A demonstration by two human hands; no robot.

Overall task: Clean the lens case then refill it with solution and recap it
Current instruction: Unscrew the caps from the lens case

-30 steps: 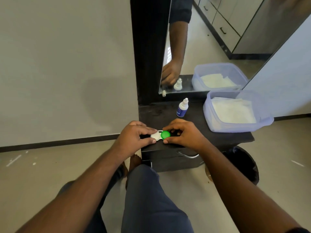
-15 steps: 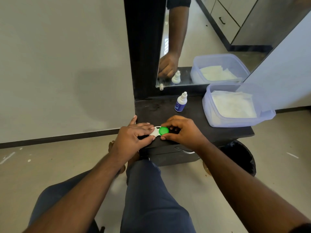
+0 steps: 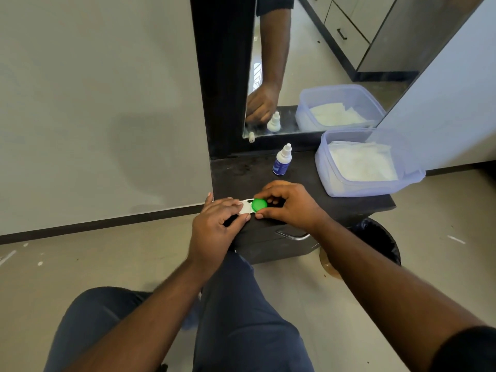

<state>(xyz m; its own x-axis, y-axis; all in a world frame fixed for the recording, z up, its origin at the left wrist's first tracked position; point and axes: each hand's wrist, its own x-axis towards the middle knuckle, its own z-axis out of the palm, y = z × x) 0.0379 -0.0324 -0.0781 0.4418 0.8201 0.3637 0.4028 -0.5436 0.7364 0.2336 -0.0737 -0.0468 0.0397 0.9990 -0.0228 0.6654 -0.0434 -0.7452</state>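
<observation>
at the dark table's (image 3: 308,189) near edge, the left hand (image 3: 214,226) pinches the lens case's (image 3: 248,206) white end while the right hand (image 3: 290,205) grips its green cap (image 3: 259,205) (both caps on). beyond stand the solution bottle (image 3: 281,161) and tissue tub (image 3: 367,162).

Lens case (image 3: 252,206) at table (image 3: 300,183) front edge; bottle (image 3: 281,160) behind; tub (image 3: 367,162) right; mirror (image 3: 322,63) rearmost.

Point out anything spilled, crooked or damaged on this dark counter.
Nothing stands out. The solution bottle stands upright and capped, the plastic tub sits level, and both hands hold the lens case flat near the counter edge.
</observation>
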